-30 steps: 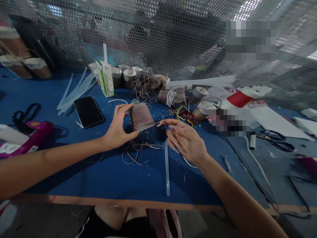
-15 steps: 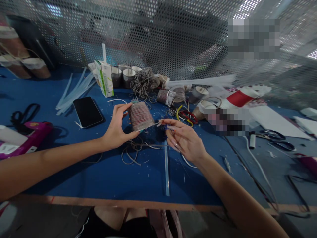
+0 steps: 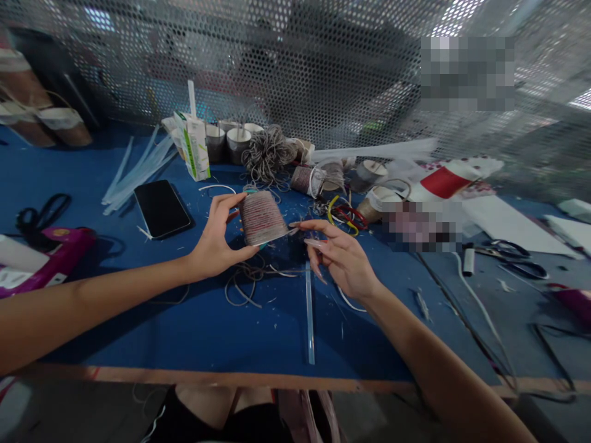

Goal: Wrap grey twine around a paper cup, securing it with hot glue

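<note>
A cup wrapped in grey and reddish cord [image 3: 263, 218] lies sideways in my left hand [image 3: 218, 237], its thumb and fingers at opposite ends. Just right of the cup's rim is my right hand [image 3: 340, 255], fingers spread and fingertips near the rim; no cord shows clearly between them. Loose grey cord [image 3: 244, 284] trails on the blue table below the cup. A clear glue stick [image 3: 310, 326] lies beneath my right hand.
A phone [image 3: 162, 208] and glue sticks [image 3: 138, 169] lie left, beside a magenta glue gun [image 3: 64, 261]. Behind stand a drink carton [image 3: 196, 146], cups [image 3: 239, 144] and a cord bundle [image 3: 270, 154]. Scissors [image 3: 508, 251] rest at right.
My right hand's fingers have spread apart, and the taut cord that ran from the cup's rim to them no longer shows clearly. My left hand still holds the cup.
</note>
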A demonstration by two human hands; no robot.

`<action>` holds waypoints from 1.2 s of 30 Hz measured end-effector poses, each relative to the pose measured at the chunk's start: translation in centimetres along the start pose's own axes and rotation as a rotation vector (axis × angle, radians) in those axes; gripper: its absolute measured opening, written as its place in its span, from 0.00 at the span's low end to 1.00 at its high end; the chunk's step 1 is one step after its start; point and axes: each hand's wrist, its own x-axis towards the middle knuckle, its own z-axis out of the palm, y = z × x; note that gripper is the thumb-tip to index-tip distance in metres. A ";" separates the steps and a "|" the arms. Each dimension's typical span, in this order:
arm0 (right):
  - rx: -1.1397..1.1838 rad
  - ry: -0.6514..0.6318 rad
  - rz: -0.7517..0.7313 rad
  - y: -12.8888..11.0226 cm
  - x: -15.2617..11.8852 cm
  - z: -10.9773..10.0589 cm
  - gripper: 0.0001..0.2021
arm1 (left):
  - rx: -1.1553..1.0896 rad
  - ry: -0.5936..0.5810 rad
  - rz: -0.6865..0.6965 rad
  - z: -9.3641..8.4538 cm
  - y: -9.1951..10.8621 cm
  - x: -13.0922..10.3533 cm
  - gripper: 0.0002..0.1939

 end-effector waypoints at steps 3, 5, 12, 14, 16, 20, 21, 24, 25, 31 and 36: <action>-0.042 -0.015 -0.009 0.1 0.0 -0.1 0.15 | -0.028 -0.006 -0.006 0.0 -0.2 0.0 0.41; -0.069 -0.030 -0.012 0.2 0.0 -0.3 0.15 | -0.038 -0.002 -0.014 0.0 -0.3 0.0 0.41; -0.091 -0.019 -0.050 0.6 0.0 -0.5 0.14 | -0.074 -0.011 -0.025 -0.1 -0.3 0.0 0.41; -0.097 -0.029 -0.055 0.7 0.0 -0.6 0.14 | -0.084 -0.016 -0.039 -0.1 -0.2 0.0 0.41; -0.113 -0.036 -0.045 0.7 0.0 -0.6 0.13 | -0.094 -0.016 -0.058 -0.1 -0.3 -0.1 0.41; -0.123 -0.032 -0.031 0.8 0.0 -0.6 0.14 | -0.135 -0.018 -0.095 -0.1 -0.5 -0.2 0.40; -0.116 -0.030 -0.034 0.8 0.0 -0.6 0.15 | -0.156 -0.025 -0.102 0.0 -0.6 -0.2 0.40; -0.113 0.017 -0.061 0.8 0.1 -0.6 0.18 | -0.230 -0.067 -0.134 0.0 -0.6 -0.1 0.39; -0.121 0.036 -0.070 0.8 0.1 -0.6 0.19 | -0.251 -0.080 -0.148 0.0 -0.6 -0.1 0.39; -0.161 0.060 -0.057 0.8 0.3 -0.6 0.23 | -0.315 -0.134 -0.225 -0.2 -0.4 0.1 0.38; -0.326 0.084 -0.119 0.8 0.3 -0.7 0.20 | -0.351 -0.192 -0.233 -0.3 -0.3 0.1 0.38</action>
